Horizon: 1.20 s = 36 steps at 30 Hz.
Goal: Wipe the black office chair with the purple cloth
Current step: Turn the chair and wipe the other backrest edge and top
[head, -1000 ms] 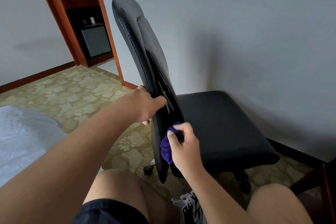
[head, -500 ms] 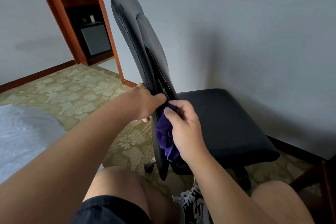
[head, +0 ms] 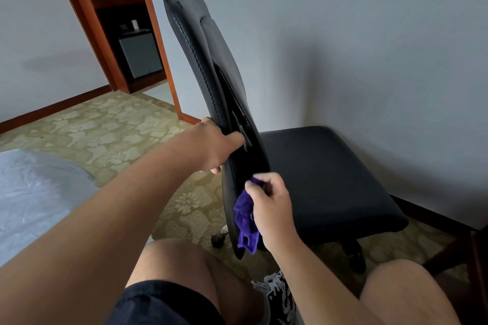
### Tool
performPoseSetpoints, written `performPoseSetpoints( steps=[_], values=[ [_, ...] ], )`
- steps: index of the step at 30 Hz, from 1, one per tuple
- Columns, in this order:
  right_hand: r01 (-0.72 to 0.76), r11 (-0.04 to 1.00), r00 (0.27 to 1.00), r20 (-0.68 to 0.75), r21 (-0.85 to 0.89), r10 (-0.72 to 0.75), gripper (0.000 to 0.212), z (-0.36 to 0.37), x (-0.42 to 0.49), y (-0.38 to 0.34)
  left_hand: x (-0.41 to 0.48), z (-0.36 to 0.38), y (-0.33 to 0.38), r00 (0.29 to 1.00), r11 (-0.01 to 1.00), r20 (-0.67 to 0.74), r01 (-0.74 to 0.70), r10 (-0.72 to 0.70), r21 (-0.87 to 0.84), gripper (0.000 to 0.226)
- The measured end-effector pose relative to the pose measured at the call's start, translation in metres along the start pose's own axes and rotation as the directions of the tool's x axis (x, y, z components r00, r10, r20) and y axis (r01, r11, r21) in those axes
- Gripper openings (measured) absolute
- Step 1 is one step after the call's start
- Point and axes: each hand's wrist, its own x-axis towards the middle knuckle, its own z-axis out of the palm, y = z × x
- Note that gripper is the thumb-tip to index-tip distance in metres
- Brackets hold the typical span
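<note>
Two hands are working the black office chair [head: 330, 179]: the left hand [head: 216, 145] is clamping the edge of the backrest [head: 200, 47], fingers curled round it, while the right hand [head: 272, 206], fingers bunching the purple cloth [head: 244, 221] against its lower rear face, is sliding back down after an upstroke, repeating its passes.

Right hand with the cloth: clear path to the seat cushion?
Probably yes. The right hand grips the purple cloth on the seat side of the backrest; the seat cushion lies bare just beyond, nothing between.

Purple cloth [head: 245, 221] against black chair [head: 196, 42]
</note>
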Motion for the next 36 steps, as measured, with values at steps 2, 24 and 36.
performPoseSetpoints(
  steps=[2, 24, 36],
  values=[
    [0.092, 0.991, 0.995, 0.027, 0.100, -0.095, 0.011, 0.008, 0.006, -0.027, 0.000, 0.000, 0.000, 1.000, 1.000, -0.001, 0.000, 0.000, 0.002, 0.049],
    [0.262, 0.965, 0.956, -0.126, -0.029, -0.264, 0.018, 0.010, 0.019, -0.056, 0.008, 0.006, -0.006, 0.999, 1.000, -0.030, -0.025, 0.025, 0.006, 0.051],
    [-0.101, 0.920, 0.995, -0.045, -0.378, 0.091, 0.026, -0.027, -0.008, 0.054, 0.003, 0.005, -0.004, 1.000, 0.999, -0.012, -0.012, 0.011, -0.030, 0.050]
  ],
)
